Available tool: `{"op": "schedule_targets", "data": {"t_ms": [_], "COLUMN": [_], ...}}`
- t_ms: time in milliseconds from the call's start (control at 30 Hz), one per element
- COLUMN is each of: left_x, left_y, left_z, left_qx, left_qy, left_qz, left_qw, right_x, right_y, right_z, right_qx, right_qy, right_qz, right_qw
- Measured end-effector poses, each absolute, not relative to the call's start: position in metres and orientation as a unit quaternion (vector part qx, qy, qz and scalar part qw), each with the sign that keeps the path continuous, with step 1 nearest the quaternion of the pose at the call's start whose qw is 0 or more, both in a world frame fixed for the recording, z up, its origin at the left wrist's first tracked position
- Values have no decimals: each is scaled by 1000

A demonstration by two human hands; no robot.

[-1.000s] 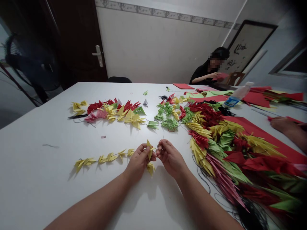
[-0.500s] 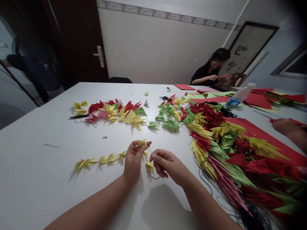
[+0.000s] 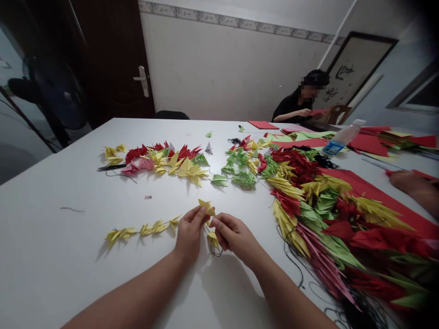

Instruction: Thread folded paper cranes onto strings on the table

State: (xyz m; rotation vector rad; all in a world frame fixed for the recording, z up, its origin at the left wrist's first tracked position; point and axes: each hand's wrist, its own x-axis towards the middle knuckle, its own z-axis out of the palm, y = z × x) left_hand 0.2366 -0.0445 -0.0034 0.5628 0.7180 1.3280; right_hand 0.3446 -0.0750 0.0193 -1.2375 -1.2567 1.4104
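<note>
My left hand [image 3: 189, 230] pinches a yellow folded-paper crane [image 3: 206, 207] between thumb and fingers, above the table's near middle. Against the right tip of that crane, my right hand [image 3: 233, 234] is closed on the black cord [image 3: 216, 252], part of which loops down beneath it. The exact end between the right fingertips is too small to make out. Another yellow folded piece [image 3: 213, 238] hangs on the cord between my hands. To the left, a strand of yellow folded pieces [image 3: 151, 228] lies along the white tabletop [image 3: 82, 256].
Beyond my hands lie red, pink, yellow and green folded pieces [image 3: 185, 167] and black scissors [image 3: 111, 167]. A big heap of strung paper [image 3: 318, 205] fills the right side. Farther back are a plastic bottle [image 3: 343, 137], a seated person [image 3: 298, 103] and another person's hand [image 3: 411, 187].
My right hand has moved up and left, closing against the crane. The crane in my left hand has turned and now shows more above the fingers.
</note>
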Motion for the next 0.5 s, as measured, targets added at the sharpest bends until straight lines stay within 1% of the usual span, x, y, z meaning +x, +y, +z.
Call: {"op": "schedule_targets", "data": {"t_ms": [500], "left_x": [236], "left_y": [-44], "left_z": [-1], "left_qx": [249], "left_qy": [313], "left_qz": [596], "left_qw": [697], "right_x": [344], "right_y": [-75], "right_z": [19], "right_qx": [-497], "right_qy": [-510], "right_qz": [568], "right_qw": [412]}}
